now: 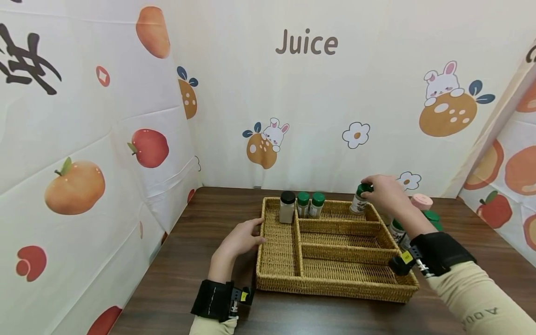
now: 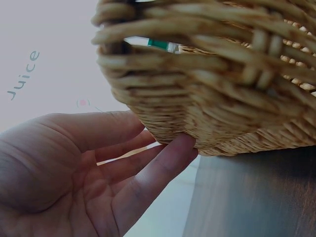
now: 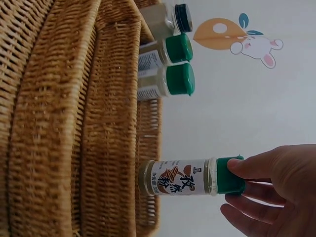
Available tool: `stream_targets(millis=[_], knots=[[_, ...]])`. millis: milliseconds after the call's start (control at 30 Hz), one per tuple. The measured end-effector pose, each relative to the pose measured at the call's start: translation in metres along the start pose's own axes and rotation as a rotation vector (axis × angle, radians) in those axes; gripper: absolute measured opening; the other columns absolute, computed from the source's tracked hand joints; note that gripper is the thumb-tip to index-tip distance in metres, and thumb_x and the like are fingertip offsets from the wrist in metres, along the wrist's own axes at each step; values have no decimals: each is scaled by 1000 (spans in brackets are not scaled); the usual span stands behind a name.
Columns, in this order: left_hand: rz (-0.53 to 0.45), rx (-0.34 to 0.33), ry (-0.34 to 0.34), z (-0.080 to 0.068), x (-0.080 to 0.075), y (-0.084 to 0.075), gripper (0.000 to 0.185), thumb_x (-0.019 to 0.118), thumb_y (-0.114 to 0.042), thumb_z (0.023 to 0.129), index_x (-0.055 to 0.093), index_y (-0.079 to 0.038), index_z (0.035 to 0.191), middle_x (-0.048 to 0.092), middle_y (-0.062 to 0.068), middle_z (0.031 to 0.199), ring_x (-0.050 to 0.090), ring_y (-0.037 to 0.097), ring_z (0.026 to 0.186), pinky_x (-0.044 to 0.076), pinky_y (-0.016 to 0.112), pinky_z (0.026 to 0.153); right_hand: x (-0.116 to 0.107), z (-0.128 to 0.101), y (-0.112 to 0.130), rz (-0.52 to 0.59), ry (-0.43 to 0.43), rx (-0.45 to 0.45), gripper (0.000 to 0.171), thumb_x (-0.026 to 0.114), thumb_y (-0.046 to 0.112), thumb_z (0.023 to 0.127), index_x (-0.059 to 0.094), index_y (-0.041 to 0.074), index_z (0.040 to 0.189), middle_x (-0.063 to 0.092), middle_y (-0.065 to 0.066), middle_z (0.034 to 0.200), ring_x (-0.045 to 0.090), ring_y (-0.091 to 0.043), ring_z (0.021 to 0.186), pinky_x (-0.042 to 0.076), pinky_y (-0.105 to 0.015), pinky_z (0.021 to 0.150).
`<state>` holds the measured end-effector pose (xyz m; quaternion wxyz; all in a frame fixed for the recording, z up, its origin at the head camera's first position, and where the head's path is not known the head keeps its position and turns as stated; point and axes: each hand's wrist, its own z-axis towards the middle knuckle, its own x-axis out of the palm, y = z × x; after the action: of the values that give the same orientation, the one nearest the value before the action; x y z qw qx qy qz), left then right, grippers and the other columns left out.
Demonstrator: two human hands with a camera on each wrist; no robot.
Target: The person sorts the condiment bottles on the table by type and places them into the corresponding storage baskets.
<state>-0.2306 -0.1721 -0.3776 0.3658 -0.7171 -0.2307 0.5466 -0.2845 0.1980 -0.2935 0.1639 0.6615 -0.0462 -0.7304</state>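
So the green-capped jar (image 3: 182, 177) is right under the right hand (image 1: 387, 195), roughly upright at the right end of the back compartment (can't tell whether its bottom touches down). That hand has thumb and fingers pinched around the cap. The wicker basket (image 1: 278, 253) spreads out between the hands; the left hand (image 1: 240, 239) is fairly open, fingers nearly straight, tips just touching the basket's left side. Off to the right hand's left, two smaller jars (image 1: 317, 207) with green caps stand in that same back compartment, and a black-capped jar (image 1: 287, 213) is just beside them in the long left one. More containers (image 1: 431, 217) sit on the table (image 1: 201, 232) by the right wrist, partly hidden.
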Motion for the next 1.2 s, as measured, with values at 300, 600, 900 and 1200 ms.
stream_targets(millis=[300,600,900,1200], knots=[[6,12,-1,0,-1,3,62,66,-8,95,41,-6,152,55,21,143,60,34,125,55,42,88,23,11,18,-7,-13,-57,40,69,12,93,63,-8,126,66,-31,119,66,-42,103,54,-51,83],[6,7,1,1,0,4,62,64,-9,97,39,-6,153,55,20,143,60,34,125,55,42,89,41,18,29,34,4,-60,36,67,13,94,65,-6,125,68,-28,118,66,-38,103,54,-50,84],[19,6,2,3,-1,3,62,64,-9,97,40,-7,153,55,20,144,61,32,124,55,39,85,50,21,36,36,-6,-90,35,69,13,94,66,-5,124,69,-26,115,65,-38,101,53,-49,82],[14,13,4,2,0,3,62,64,-9,97,39,-6,153,54,21,145,59,34,126,55,42,89,61,26,46,32,4,-78,34,70,12,93,66,-5,122,69,-24,113,65,-37,100,53,-49,82]])
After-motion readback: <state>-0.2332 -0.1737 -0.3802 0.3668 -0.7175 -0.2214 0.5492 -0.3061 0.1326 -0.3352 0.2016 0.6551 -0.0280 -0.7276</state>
